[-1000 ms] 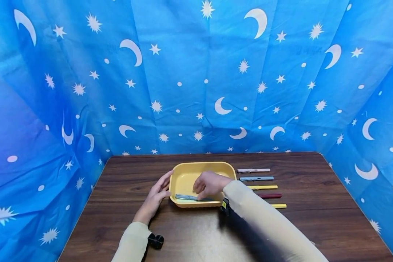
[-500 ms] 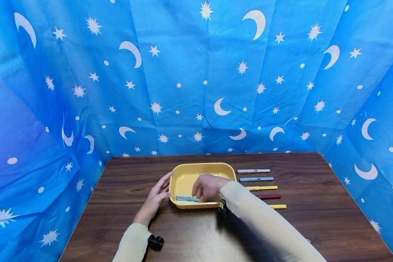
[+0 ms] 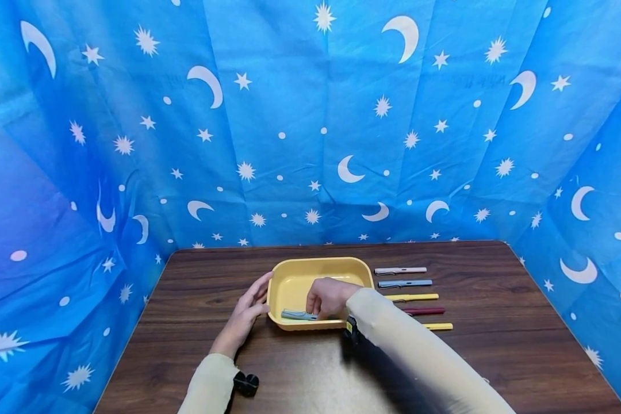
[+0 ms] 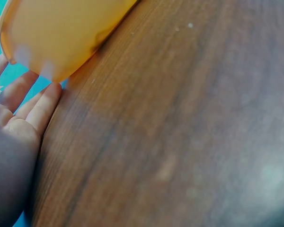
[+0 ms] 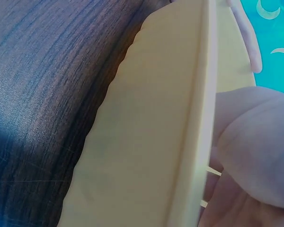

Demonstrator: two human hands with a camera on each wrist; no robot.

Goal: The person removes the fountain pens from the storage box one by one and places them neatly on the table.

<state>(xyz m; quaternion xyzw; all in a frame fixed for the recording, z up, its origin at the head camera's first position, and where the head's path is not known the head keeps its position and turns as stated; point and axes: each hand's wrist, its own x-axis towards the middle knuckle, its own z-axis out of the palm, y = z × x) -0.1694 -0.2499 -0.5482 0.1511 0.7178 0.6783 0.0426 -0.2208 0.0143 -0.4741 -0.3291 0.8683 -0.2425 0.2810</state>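
Note:
A yellow tray point(image 3: 321, 263) stands on the table, with a light blue pen point(image 3: 296, 314) along its near inner side. My right hand point(image 3: 329, 298) reaches down into the tray and pinches the right part of that pen; the fingertips are partly hidden. Just below the pen shows a strip of pale green, too small to identify. In the right wrist view the tray's near wall covers most of the fingers. My left hand point(image 3: 244, 314) rests at the tray's left end, its fairly straight fingers point(image 4: 47, 106) touching the outer wall in the left wrist view.
Right of the tray lie several pens in a column: a pale pink pen point(image 3: 401, 270), a blue pen point(image 3: 405, 283), a yellow pen point(image 3: 416, 297), a dark red pen point(image 3: 425, 311) and another yellow pen point(image 3: 440, 326), partly behind the right sleeve. A blue star-patterned cloth point(image 3: 310, 144) hangs behind the table.
My right hand has lowered slightly toward the tray's near side and taken hold of the light blue pen. The pen has shifted a little to the right. The left hand has stayed put.

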